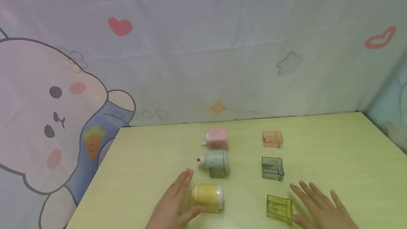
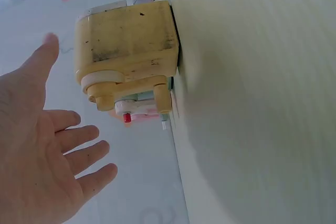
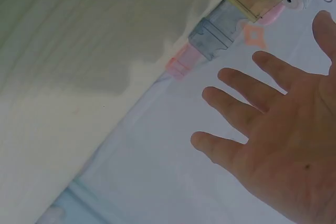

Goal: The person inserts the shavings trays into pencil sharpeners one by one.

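A yellow crank pencil sharpener (image 1: pixel 208 194) lies nearest the front of the table; its crank shows in the left wrist view. My left hand (image 1: pixel 173 200) is beside it with fingers extended, the thumb close to its front side; whether they touch I cannot tell. My right hand (image 1: pixel 319 206) spreads its fingers beside a clear yellow shavings drawer (image 1: pixel 289 210), thumb near the drawer's right end. In the right wrist view, the palm of the right hand (image 3: pixel 283 124) holds nothing. Nothing lies in the left hand (image 2: pixel 47 145) in its wrist view either.
Behind the yellow sharpener stand a grey-green sharpener (image 1: pixel 216 162) and a pink sharpener (image 1: pixel 217 138). To their right are a clear grey drawer (image 1: pixel 272 177) and a clear pink drawer (image 1: pixel 271 145). A printed cloth (image 1: pixel 190 63) hangs behind the table (image 1: pixel 334 144).
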Motion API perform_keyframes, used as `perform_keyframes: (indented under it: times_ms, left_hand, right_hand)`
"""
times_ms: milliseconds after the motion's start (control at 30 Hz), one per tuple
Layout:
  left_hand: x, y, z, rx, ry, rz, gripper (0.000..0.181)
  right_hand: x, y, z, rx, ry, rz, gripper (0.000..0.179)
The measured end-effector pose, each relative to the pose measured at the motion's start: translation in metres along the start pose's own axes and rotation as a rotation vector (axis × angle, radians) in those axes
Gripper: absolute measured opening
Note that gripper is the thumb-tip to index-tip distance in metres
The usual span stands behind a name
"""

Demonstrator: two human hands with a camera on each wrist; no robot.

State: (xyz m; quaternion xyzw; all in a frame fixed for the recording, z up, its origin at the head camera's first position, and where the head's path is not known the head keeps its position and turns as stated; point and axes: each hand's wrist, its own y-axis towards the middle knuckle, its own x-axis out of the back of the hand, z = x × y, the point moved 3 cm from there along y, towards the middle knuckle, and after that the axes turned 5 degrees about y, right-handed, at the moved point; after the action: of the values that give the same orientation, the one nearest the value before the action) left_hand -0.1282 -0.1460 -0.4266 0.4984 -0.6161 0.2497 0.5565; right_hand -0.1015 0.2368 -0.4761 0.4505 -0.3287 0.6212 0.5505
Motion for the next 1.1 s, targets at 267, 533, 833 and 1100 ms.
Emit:
perform_keyframes:
  times_ms: [267, 533, 833, 1100]
  left_hand:
    - [0.003, 0.007, -0.008, -0.069, -0.026, 0.079, 0.101]
    - [0.002, 0.017, -0.016, -0.169, -0.01, 0.08, 0.097]
    - [-0.001, 0.026, -0.02, -0.228, 0.04, 0.104, 0.088]
    - [-0.001, 0.027, -0.022, -0.22, 0.055, 0.126, 0.081]
  right_hand:
    - [0.003, 0.006, 0.012, 0.149, 0.015, -0.091, 0.08]
    - [0.006, 0.012, 0.019, 0.118, 0.077, 0.11, 0.087]
    - [-0.001, 0.014, 0.019, 0.091, 0.083, 0.173, 0.089]
    - [-0.003, 0.016, 0.02, 0.227, 0.028, 0.123, 0.083]
